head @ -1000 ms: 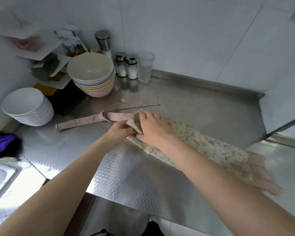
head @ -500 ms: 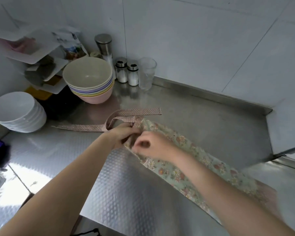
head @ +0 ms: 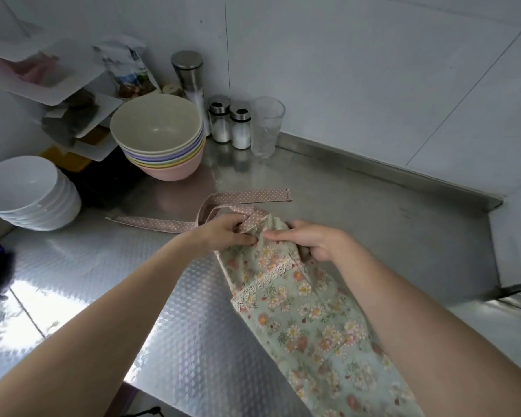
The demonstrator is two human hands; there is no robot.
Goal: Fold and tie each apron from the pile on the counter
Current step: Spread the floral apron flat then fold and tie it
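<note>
Steel worktop (head: 358,206) in a tiled corner | floral apron (head: 298,302) folded long, lying diagonally before me | my left hand (head: 223,233) pinches the dotted pink strap (head: 247,197) at the apron's top | my right hand (head: 313,240) grips the top edge beside it | stacked bowls (head: 160,136) behind

A single head-worn camera looks forward and steeply down over the steel counter (head: 358,206), close enough that both forearms enter from the bottom edge. It faces the counter's back corner, where two wall panels meet (wide-angle bending is plain at the edges). The counter fills most of the frame.
</note>
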